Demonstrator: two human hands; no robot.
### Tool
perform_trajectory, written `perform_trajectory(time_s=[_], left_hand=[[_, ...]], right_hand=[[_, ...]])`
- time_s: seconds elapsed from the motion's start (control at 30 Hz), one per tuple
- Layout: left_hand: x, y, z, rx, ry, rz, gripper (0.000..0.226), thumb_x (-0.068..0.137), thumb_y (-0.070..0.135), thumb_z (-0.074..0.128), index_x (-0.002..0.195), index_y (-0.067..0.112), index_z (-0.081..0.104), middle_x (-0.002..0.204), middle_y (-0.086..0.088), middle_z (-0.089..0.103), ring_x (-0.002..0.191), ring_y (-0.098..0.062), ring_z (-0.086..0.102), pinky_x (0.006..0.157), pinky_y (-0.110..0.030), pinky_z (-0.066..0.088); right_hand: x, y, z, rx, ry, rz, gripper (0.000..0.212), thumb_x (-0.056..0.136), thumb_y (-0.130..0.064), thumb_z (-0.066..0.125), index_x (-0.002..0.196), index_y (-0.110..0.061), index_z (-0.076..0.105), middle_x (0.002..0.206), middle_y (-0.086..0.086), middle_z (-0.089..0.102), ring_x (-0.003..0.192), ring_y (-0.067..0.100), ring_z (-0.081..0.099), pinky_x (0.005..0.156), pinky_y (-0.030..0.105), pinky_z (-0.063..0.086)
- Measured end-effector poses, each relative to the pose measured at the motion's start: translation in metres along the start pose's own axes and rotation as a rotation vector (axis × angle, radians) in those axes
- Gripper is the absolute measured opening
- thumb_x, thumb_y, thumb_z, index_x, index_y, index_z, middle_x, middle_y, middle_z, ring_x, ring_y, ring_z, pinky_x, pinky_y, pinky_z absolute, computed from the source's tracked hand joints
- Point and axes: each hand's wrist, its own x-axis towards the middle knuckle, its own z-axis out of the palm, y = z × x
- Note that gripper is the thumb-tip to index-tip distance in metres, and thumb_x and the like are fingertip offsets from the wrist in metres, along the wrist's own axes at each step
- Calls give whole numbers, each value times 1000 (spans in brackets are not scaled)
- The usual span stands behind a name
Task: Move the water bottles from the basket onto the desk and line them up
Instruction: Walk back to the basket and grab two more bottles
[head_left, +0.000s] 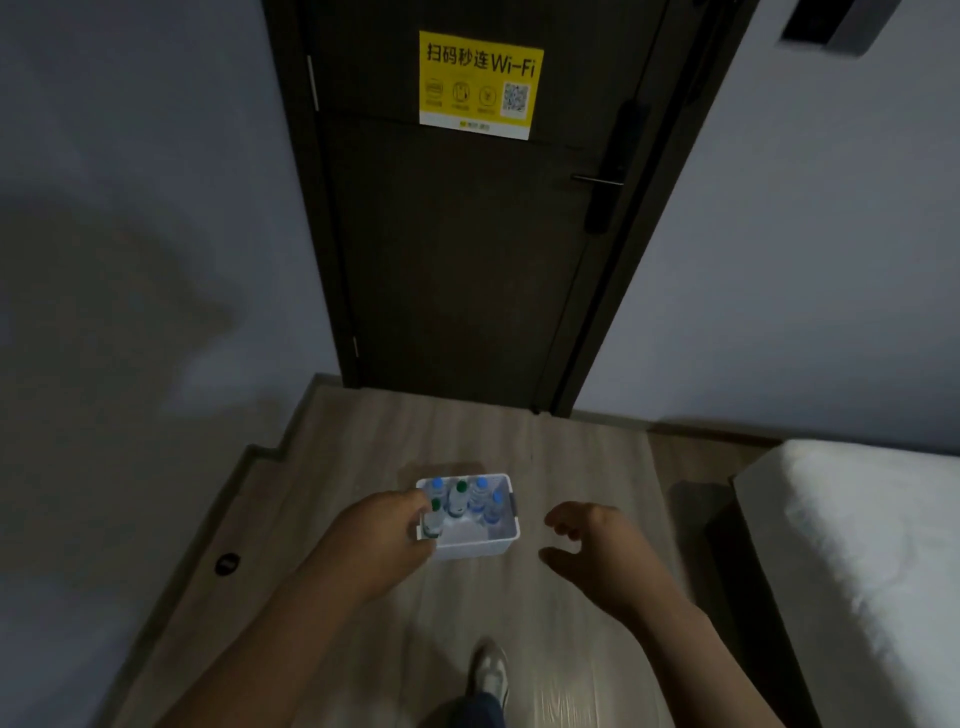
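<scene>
A small white basket (480, 546) stands on the wooden floor in front of a door. Several clear water bottles stand upright in it, some with blue caps (479, 492) and two with green caps (459, 496). My left hand (382, 535) is at the basket's left rim, beside the near green-capped bottle (432, 520). Its fingertips are hidden, so whether it grips anything is unclear. My right hand (597, 551) hovers just right of the basket, fingers loosely spread and holding nothing. No desk is in view.
A dark closed door (467, 249) with a yellow Wi-Fi poster (480, 83) stands straight ahead. A bed with a white mattress (857, 561) fills the right side. Grey walls close in on the left. My shoe (488, 670) is on the floor behind the basket.
</scene>
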Motion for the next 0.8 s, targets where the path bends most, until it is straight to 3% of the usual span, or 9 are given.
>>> perform_trajectory(time_s=[0.27, 0.37, 0.6, 0.7, 0.8], left_hand=[[107, 24, 2, -66, -30, -107, 32, 89, 31, 60, 118, 18, 58, 118, 3, 63, 103, -10, 60, 84, -17, 45], [138, 20, 10, -69, -42, -159, 34, 88, 31, 61, 119, 17, 58, 117, 1, 64, 103, -13, 60, 85, -20, 45], [195, -11, 33, -12, -77, -226, 40, 89, 31, 61, 126, 18, 55, 123, -1, 62, 111, -16, 58, 90, -22, 41], [214, -31, 50, -17, -92, -202, 41, 89, 31, 59, 128, 18, 53, 126, -1, 61, 112, -16, 58, 85, -15, 37], [236, -57, 71, -13, -133, -202, 48, 93, 33, 54, 138, 21, 43, 130, 1, 58, 117, -13, 55, 90, -15, 37]], right_hand=[[120, 50, -33, -30, -64, -24, 42, 83, -41, 67, 123, -33, 58, 116, -11, 63, 97, 4, 59, 82, 20, 52], [155, 64, -35, -36, -102, -29, 40, 83, -40, 67, 122, -32, 58, 116, -9, 64, 98, 5, 60, 83, 22, 52], [214, 80, -18, -34, -191, -43, 40, 86, -41, 64, 123, -29, 59, 118, -7, 64, 104, 9, 60, 88, 25, 50], [235, 85, -1, -58, -227, -46, 41, 87, -41, 62, 126, -28, 57, 120, -6, 63, 106, 10, 59, 91, 25, 49], [258, 91, 24, -85, -265, -46, 40, 88, -42, 61, 126, -28, 57, 120, -6, 64, 106, 9, 59, 90, 24, 49]])
